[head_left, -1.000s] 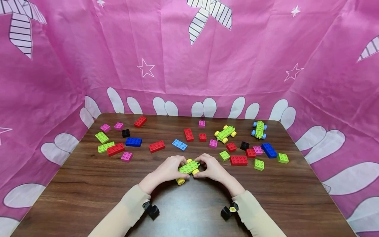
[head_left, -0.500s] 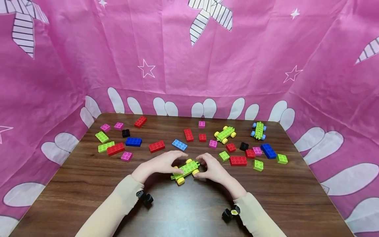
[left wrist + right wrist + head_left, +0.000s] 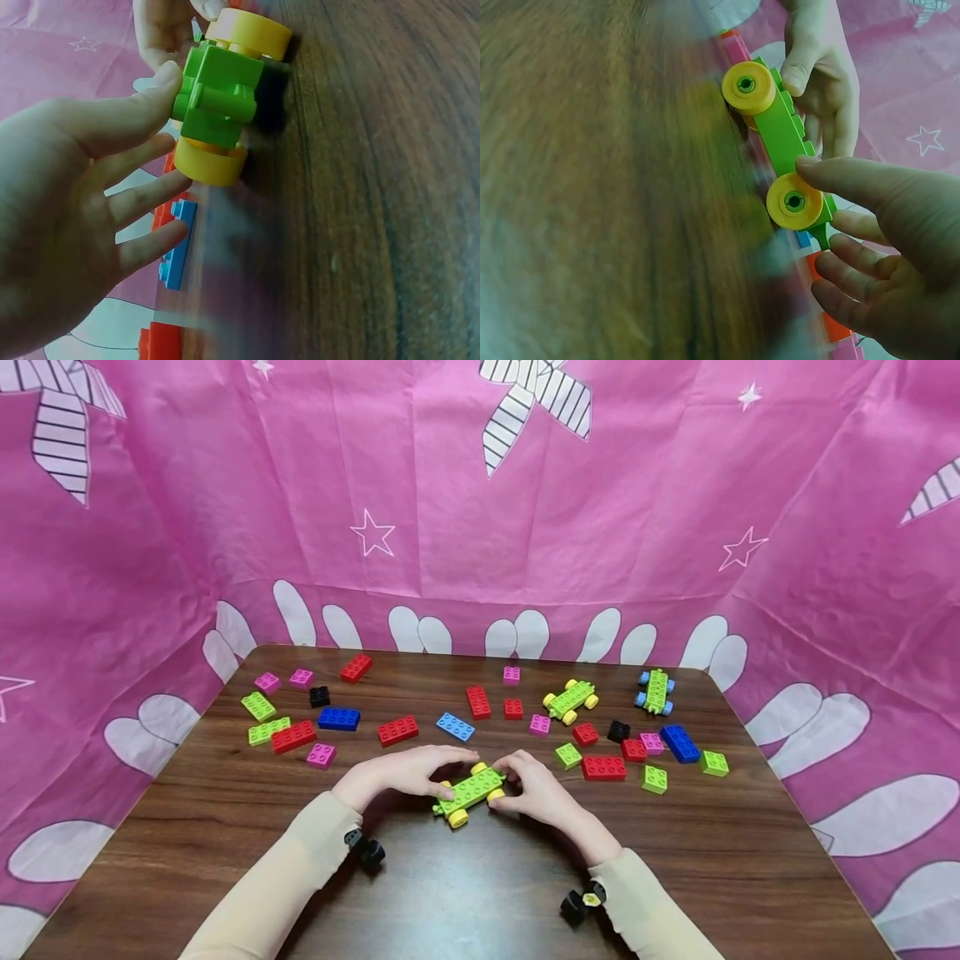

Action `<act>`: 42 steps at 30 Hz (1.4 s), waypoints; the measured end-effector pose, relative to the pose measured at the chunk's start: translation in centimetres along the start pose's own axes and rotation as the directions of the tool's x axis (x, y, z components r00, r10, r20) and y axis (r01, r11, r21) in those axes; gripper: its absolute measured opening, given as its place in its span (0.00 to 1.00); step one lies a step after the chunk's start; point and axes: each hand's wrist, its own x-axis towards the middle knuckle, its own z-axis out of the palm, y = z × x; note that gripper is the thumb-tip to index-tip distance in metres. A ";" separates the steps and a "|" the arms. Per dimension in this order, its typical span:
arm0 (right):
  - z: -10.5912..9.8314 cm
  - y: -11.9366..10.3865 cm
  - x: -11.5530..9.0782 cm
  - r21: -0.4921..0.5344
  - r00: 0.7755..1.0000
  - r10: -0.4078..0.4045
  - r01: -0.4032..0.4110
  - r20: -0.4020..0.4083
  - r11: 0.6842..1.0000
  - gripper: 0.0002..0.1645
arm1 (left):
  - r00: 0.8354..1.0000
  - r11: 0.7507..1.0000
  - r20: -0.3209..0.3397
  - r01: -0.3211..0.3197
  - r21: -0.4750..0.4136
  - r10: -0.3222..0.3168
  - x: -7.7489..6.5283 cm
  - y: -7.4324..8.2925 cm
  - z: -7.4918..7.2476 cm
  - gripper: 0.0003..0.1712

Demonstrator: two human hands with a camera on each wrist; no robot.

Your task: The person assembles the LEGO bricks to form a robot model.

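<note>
A lime-green toy car base (image 3: 474, 790) with yellow wheels stands on the table in front of the person. At its left end, the left hand (image 3: 401, 772) rests its thumb on the studded top, its other fingers stretched out and spread behind the car in the left wrist view (image 3: 97, 172). The right hand (image 3: 537, 788) holds the right end, its thumb by a yellow wheel (image 3: 795, 201) and its fingers bent round the far side. The right fingertips are partly hidden behind the car in the head view.
A second yellow-wheeled car base (image 3: 572, 700) and a blue-wheeled one (image 3: 656, 692) stand at the back right. Loose bricks lie on both sides, including a light blue brick (image 3: 455, 727) and a red brick (image 3: 397, 731) beyond the hands. Pink cloth (image 3: 465, 527) surrounds the table.
The left hand has loosened its hold and shifted left and back, uncovering the car's left end. The right hand and the car base have stayed nearly in place.
</note>
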 end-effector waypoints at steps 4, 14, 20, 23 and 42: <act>0.0 0.0 0.1 -0.004 1.000 -0.003 0.003 0.006 1.000 0.25 | 1.000 1.000 0.003 0.005 0.012 -0.005 0.0 0.0 0.1 0.39; -0.1 -0.1 0.3 -0.002 0.999 -0.032 0.032 0.014 0.999 0.24 | 1.000 0.999 0.001 -0.020 0.029 0.020 0.0 -0.1 0.6 0.44; -0.1 0.1 0.3 -0.008 0.999 -0.041 0.041 -0.001 0.999 0.23 | 1.000 0.999 -0.008 -0.027 0.026 0.027 0.1 -0.2 1.0 0.43; 0.0 0.2 0.3 -0.006 0.999 -0.039 0.039 0.000 0.999 0.22 | 1.000 0.999 -0.009 -0.029 0.026 0.029 0.0 -0.1 1.0 0.42; -0.1 -0.9 -0.2 -0.009 0.997 0.073 -0.073 -0.012 0.997 0.30 | 0.997 0.998 0.064 -0.032 -0.057 0.036 -0.4 -0.2 -0.7 0.50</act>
